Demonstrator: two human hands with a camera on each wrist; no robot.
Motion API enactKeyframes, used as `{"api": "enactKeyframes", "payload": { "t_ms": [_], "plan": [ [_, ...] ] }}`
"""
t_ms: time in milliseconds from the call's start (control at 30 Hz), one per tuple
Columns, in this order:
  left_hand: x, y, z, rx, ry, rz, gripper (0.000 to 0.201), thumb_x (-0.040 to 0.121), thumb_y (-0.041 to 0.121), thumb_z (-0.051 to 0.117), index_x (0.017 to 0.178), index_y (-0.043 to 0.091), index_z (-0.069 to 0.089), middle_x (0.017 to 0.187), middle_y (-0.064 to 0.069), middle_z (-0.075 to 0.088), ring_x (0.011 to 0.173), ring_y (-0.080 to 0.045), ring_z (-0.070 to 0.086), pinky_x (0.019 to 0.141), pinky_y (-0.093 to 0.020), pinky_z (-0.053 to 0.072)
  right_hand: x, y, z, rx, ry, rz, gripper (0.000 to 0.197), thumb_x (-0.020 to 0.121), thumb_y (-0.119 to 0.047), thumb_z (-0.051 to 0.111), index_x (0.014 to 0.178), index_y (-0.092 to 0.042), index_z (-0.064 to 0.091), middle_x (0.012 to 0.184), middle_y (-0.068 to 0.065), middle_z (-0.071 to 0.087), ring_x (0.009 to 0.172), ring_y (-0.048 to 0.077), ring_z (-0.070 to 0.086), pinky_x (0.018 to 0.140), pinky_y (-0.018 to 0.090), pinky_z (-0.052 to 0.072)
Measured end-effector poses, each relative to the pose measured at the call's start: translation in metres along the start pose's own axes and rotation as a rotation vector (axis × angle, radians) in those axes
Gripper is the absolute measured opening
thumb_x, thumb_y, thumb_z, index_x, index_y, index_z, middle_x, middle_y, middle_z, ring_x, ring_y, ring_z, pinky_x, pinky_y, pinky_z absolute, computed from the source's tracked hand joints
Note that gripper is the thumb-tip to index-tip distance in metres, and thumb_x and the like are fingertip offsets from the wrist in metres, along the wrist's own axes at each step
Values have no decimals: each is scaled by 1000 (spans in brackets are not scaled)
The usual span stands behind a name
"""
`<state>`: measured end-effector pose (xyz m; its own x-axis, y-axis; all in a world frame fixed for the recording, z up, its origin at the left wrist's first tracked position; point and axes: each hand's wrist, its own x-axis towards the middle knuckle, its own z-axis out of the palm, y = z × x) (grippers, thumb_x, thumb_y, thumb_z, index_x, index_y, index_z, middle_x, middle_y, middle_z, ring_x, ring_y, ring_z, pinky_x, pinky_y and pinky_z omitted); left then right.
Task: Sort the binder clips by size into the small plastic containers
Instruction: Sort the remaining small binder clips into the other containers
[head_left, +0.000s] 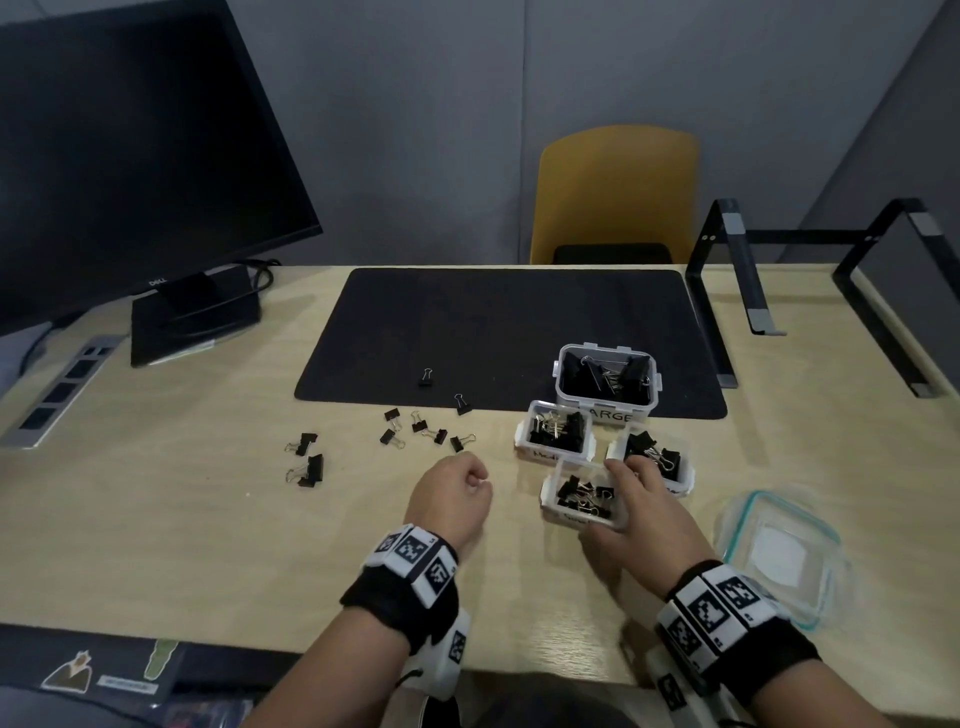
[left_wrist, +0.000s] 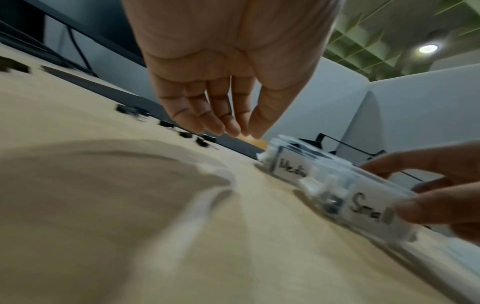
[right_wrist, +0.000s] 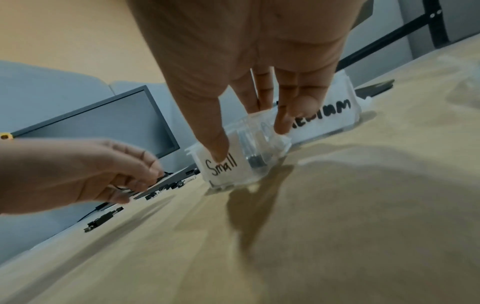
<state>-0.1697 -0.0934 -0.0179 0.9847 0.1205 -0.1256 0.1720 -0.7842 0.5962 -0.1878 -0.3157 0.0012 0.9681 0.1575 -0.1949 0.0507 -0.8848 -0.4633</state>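
Roughly half done: four containers (head_left: 613, 415) stand part-filled.
Right grip (head_left: 639, 514) clasps the Small container (head_left: 551, 506); left grip (head_left: 452, 493) curled, contents unclear; loose clips (head_left: 440, 435) lie just beyond it.

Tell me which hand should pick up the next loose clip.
Left. The left hand hovers beside the loose clips, apparently empty; the right hand grips the Small container.

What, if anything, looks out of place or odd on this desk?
Nothing is spilled or damaged. One oddity: two tubs both seem labelled Medium, the left tub and the right tub. The loose clips are just unsorted.
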Motion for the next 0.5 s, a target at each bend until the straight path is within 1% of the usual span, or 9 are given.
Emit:
{"api": "enactKeyframes", "payload": {
  "t_ms": [67, 133, 200, 267, 333, 400, 467, 500],
  "plan": [
    [1, -20, -11, 12, 14, -47, 8, 87, 21, 57, 93, 22, 62, 91, 10, 60, 82, -7, 54, 70, -19, 39, 0, -4, -5, -71, -13, 16, 77, 80, -44, 63, 143, -21, 27, 140, -5, 29, 119, 13, 46, 96, 25, 44],
    [1, -39, -21, 17, 27, -90, 8, 87, 21, 57, 93, 22, 62, 93, 8, 63, 85, -9, 57, 74, -23, 45, 0, -12, -9, -147, -9, 47, 80, 75, -52, 65, 140, -23, 30, 136, -5, 33, 116, 15, 46, 94, 27, 47],
    [2, -56, -31, 25, 31, -121, 8, 87, 21, 57, 93, 22, 62, 94, 7, 64, 86, -11, 58, 78, -26, 48, 0, -25, -12, -182, 22, 60, 77, 73, -55, 65, 136, -21, 36, 133, -3, 36, 115, 16, 46, 94, 28, 46],
    [5, -71, -42, 39, 36, -135, 8, 86, 19, 57, 92, 21, 62, 95, 5, 64, 86, -13, 57, 76, -25, 47, 4, -43, -14, -126, 60, 52, 65, 77, -46, 65, 132, -18, 44, 129, -1, 38, 112, 18, 48, 93, 26, 44],
    [10, -83, -52, 41, 46, -146, 8, 86, 18, 58, 92, 20, 62, 95, 3, 64, 85, -14, 57, 74, -25, 45, 9, -63, -13, -51, 70, 19, 53, 82, -36, 63, 129, -16, 48, 124, -1, 42, 106, 16, 52, 90, 22, 42],
    [16, -94, -63, 40, 43, -158, 9, 86, 18, 57, 94, 19, 62, 96, 2, 63, 86, -15, 57, 75, -25, 45, 18, -82, -7, -9, 55, -12, 43, 86, -33, 59, 126, -18, 51, 120, -3, 46, 98, 13, 55, 84, 21, 43],
    [23, -103, -72, 43, 34, -162, 11, 86, 16, 57, 96, 18, 62, 98, 2, 62, 88, -15, 56, 75, -25, 44, 27, -99, 2, 19, 18, -16, 39, 88, -30, 56, 125, -18, 53, 119, -3, 49, 92, 13, 57, 81, 22, 43],
    [25, -106, -76, 46, 32, -160, 12, 86, 16, 57, 97, 18, 62, 99, 2, 62, 88, -15, 56, 76, -25, 44, 32, -106, 7, 28, -12, -11, 39, 88, -29, 56, 125, -18, 52, 120, -3, 50, 90, 12, 58, 81, 22, 44]
  ]
}}
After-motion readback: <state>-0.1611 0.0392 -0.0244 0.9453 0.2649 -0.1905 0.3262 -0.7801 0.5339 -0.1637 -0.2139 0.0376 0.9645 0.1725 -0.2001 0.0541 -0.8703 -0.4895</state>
